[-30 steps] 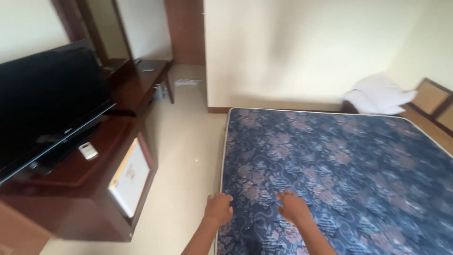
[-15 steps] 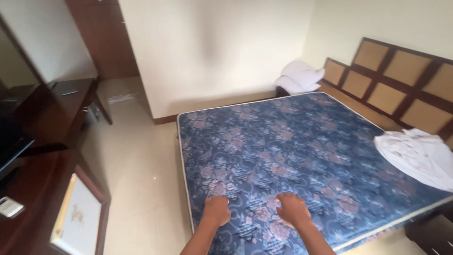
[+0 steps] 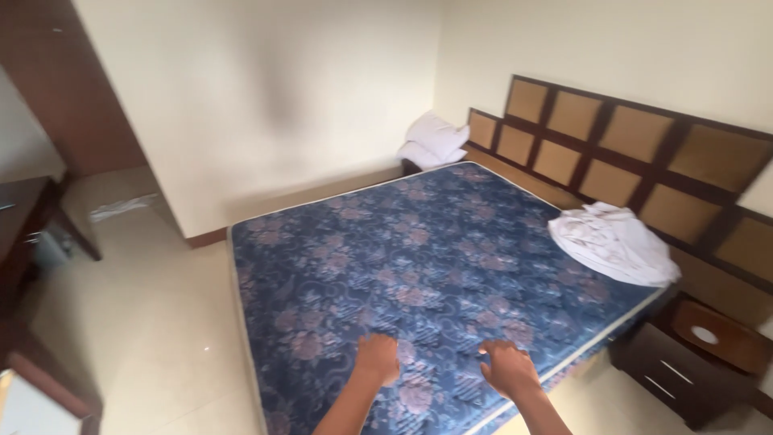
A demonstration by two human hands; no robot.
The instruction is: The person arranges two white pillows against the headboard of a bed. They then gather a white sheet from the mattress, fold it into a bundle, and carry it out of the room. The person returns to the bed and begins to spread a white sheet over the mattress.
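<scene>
Both hands press down on the mattress [image 3: 419, 266], near its bottom edge. The left hand [image 3: 378, 357] has its fingers curled down onto the blue flowery cloth. The right hand [image 3: 506, 367] sits just beside it, fingers bent and spread on the same cloth. Neither hand grips anything; they only touch the mattress top. Far ahead of the right hand, a crumpled white sheet [image 3: 613, 242] lies on the mattress by the headboard [image 3: 628, 145]. Far ahead of the left hand, white pillows [image 3: 433, 138] are stacked in the corner. Off to the right of the right hand stands a dark nightstand [image 3: 692, 362].
</scene>
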